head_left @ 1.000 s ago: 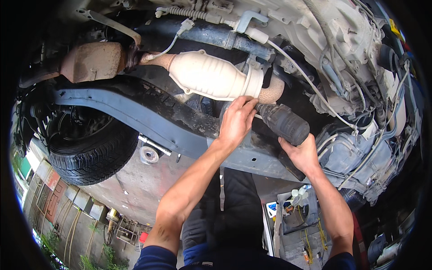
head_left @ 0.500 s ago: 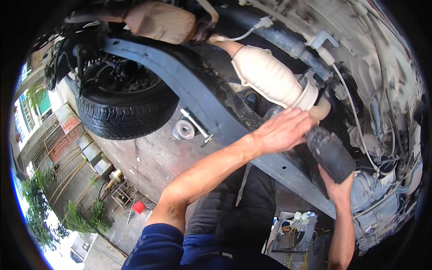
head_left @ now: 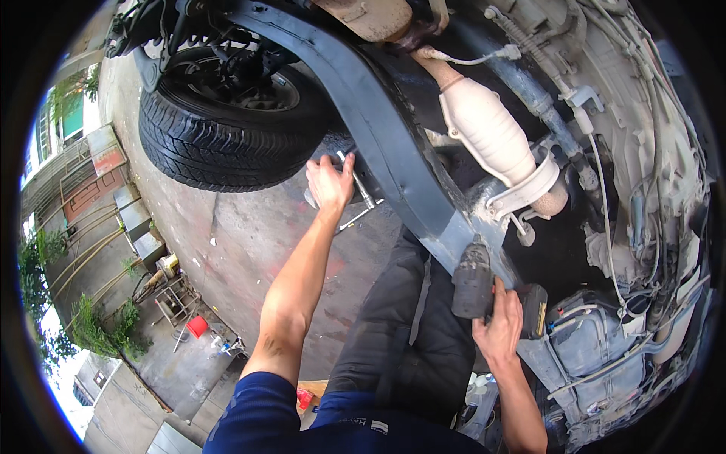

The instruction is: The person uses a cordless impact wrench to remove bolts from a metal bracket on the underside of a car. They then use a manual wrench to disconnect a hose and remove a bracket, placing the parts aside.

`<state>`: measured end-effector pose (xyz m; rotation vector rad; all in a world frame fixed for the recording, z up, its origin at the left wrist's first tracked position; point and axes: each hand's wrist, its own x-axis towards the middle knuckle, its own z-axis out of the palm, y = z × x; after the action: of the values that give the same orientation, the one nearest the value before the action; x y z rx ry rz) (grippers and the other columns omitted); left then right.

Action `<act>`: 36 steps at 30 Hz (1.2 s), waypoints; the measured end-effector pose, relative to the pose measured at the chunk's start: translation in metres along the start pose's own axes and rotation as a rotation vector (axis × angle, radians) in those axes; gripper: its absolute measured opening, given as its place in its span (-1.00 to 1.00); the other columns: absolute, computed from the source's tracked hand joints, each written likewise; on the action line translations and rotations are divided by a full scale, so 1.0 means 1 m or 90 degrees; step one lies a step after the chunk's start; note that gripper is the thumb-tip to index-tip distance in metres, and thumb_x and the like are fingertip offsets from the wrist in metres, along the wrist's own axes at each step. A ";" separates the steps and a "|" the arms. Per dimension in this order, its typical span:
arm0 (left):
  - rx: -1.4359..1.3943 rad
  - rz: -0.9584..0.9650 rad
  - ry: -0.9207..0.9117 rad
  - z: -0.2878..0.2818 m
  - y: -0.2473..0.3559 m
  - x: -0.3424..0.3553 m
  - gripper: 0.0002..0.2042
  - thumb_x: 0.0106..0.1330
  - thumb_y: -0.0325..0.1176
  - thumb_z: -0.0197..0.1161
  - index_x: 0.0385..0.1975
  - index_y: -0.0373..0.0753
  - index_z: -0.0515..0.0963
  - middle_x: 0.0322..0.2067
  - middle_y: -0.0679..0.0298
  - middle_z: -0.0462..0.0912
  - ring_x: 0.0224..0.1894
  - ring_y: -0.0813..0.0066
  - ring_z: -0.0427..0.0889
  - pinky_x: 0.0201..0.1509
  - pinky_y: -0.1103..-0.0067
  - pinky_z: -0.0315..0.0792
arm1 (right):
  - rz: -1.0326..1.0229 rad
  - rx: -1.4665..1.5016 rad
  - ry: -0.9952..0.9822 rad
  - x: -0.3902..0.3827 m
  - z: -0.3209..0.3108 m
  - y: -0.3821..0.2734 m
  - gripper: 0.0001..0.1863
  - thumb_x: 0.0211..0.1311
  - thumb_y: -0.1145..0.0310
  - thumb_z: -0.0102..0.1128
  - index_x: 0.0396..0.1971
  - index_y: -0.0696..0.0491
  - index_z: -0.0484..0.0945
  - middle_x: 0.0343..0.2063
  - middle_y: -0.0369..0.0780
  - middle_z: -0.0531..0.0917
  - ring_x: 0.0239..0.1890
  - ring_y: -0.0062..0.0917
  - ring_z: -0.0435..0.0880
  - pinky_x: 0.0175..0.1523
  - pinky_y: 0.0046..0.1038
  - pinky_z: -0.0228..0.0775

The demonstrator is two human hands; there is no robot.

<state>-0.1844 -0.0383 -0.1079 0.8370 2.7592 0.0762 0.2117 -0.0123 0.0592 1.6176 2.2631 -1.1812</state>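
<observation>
My right hand (head_left: 501, 324) is closed round the handle of a black cordless impact wrench (head_left: 473, 286), whose battery shows to the right of my fingers. Its nose points up, near the grey frame rail (head_left: 378, 144). Farther left, beside the rail, my left hand (head_left: 331, 184) reaches out with thumb and fingers apart at a chrome bar-shaped tool (head_left: 364, 185). The fingers partly cover a pale object under them. A beige catalytic converter (head_left: 490, 132) hangs above and to the right of the wrench, with a metal clamp band (head_left: 528, 193) around its near end.
A tyre (head_left: 227, 151) sits beyond the rail at upper left. Hoses and grey underbody parts (head_left: 597, 340) crowd the right side. A tray (head_left: 480, 401) of small items lies below, near my right forearm. Plants and a red container (head_left: 197, 326) are off to the left.
My left hand has left the converter's near end and moved left to the chrome tool. My right hand has lowered the impact wrench and drawn it left, away from the clamp area.
</observation>
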 end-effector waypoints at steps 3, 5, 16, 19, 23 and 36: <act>0.041 0.003 -0.090 0.005 -0.009 0.015 -0.53 0.30 0.07 0.33 -0.26 -0.34 0.68 -0.11 -0.12 0.56 0.02 -0.11 0.54 0.11 0.16 0.45 | -0.034 -0.051 -0.009 -0.003 0.029 0.019 -0.14 -0.09 0.67 0.27 0.37 0.20 0.31 -0.08 -0.04 0.51 -0.05 -0.12 0.51 0.11 -0.15 0.36; -0.006 0.042 -0.121 0.000 -0.014 0.019 -0.57 0.32 0.00 0.28 -0.27 -0.36 0.69 -0.15 -0.15 0.57 -0.03 -0.14 0.57 0.10 0.14 0.47 | -0.039 -0.086 0.008 -0.007 0.044 0.030 -0.17 0.00 0.72 0.18 0.41 0.16 0.29 -0.05 -0.04 0.51 -0.02 -0.12 0.50 0.15 -0.13 0.34; 0.092 -0.013 -0.134 0.017 0.014 0.033 -0.50 0.30 -0.02 0.16 -0.05 -0.41 0.58 0.03 -0.16 0.54 0.15 -0.14 0.52 0.21 0.10 0.45 | -0.023 -0.122 -0.051 -0.008 0.047 0.043 -0.08 -0.14 0.49 0.56 0.35 0.08 0.36 -0.07 -0.11 0.52 -0.02 -0.17 0.50 0.10 -0.18 0.36; 0.067 -0.025 -0.162 0.020 -0.001 0.038 -0.48 0.32 0.03 0.19 -0.07 -0.40 0.58 0.02 -0.14 0.55 0.13 -0.12 0.53 0.19 0.11 0.44 | -0.015 -0.138 -0.034 -0.010 0.052 0.038 -0.06 -0.13 0.42 0.59 0.36 0.06 0.35 -0.06 -0.13 0.53 -0.01 -0.21 0.51 0.10 -0.20 0.35; -0.102 0.116 -0.192 0.008 -0.026 0.029 -0.51 0.38 0.05 0.23 -0.14 -0.38 0.59 -0.05 -0.10 0.55 0.04 -0.06 0.53 0.15 0.17 0.41 | 0.011 -0.142 -0.062 -0.005 0.043 0.033 -0.03 -0.11 0.40 0.59 0.40 0.08 0.30 0.01 -0.11 0.51 0.04 -0.23 0.50 0.14 -0.20 0.32; -0.563 0.189 -0.328 -0.062 -0.001 -0.051 -0.70 0.55 -0.13 0.13 -0.17 -0.30 0.44 -0.21 0.23 0.43 -0.12 0.41 0.39 0.08 0.48 0.30 | 0.007 -0.159 -0.140 0.015 0.028 0.042 -0.09 -0.24 0.39 0.64 0.26 0.08 0.40 -0.26 -0.18 0.67 -0.13 -0.28 0.64 0.08 -0.24 0.37</act>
<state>-0.1608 -0.0660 -0.0366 0.8223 1.8058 0.9099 0.2317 -0.0143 0.0103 1.3377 2.1601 -0.9733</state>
